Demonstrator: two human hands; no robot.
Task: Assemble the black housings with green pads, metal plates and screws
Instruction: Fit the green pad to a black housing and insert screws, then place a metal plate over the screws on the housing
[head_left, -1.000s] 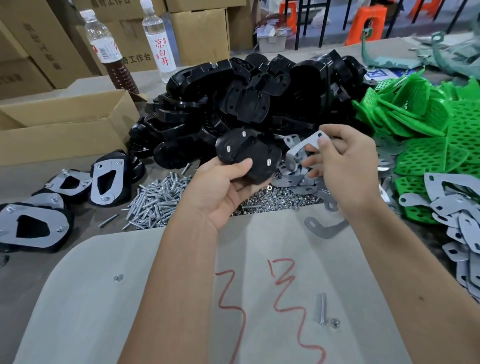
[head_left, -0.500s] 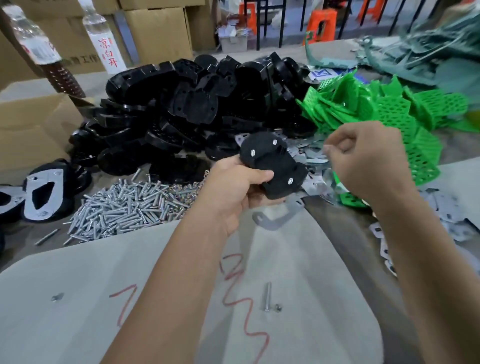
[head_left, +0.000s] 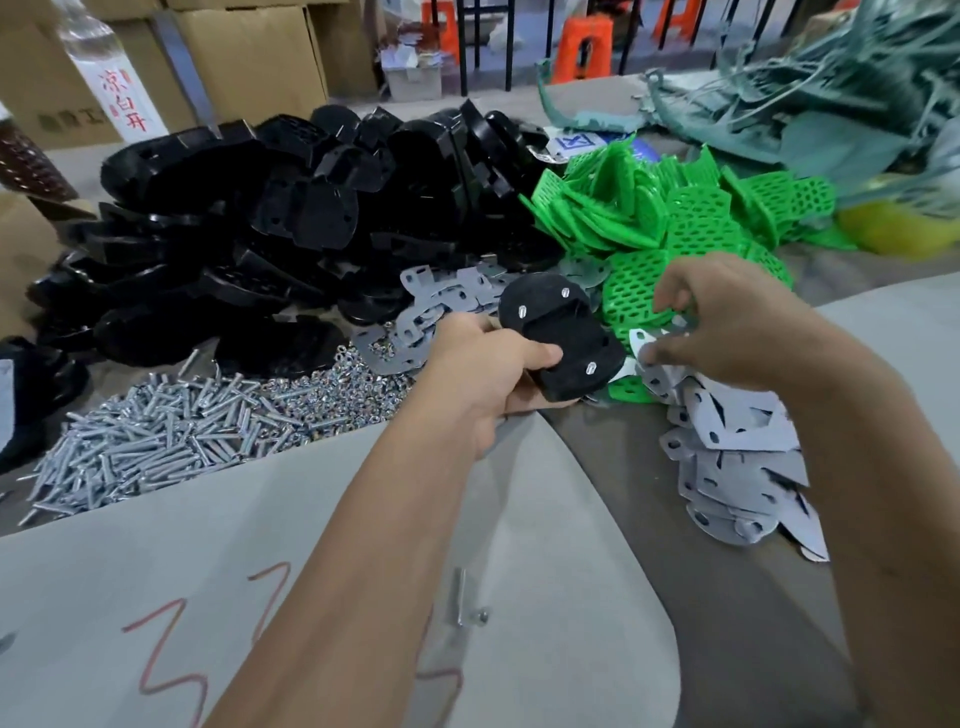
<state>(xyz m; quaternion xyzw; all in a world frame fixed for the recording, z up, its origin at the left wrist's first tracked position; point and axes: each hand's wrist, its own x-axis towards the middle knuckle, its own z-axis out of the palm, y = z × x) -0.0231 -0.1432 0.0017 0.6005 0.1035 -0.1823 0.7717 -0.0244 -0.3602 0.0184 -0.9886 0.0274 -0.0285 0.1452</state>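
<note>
— Black housing (head_left: 563, 338): where is it, and why do we hold it like that?

— We grip it in our left hand (head_left: 485, 382), thumb curled over its near edge, raised above the surface (head_left: 727, 597) with its flat back facing us. We judge this keeps the three screw tips poking through it in sight, ready for a plate.

— And our right hand (head_left: 727, 319)?

— It reaches over the loose metal plates (head_left: 727, 441), fingertips pinching the corner of one plate (head_left: 647, 345) just beside the housing.

— How many of each part?

— One housing in hand; the black pile (head_left: 270, 234) behind is too tangled to count. Green pads (head_left: 675, 223) lie heaped behind the right hand, dozens at a guess. Screws (head_left: 171, 436) lie in a heap at left, far too many to count. One stray screw (head_left: 460, 597) rests near us.
</note>
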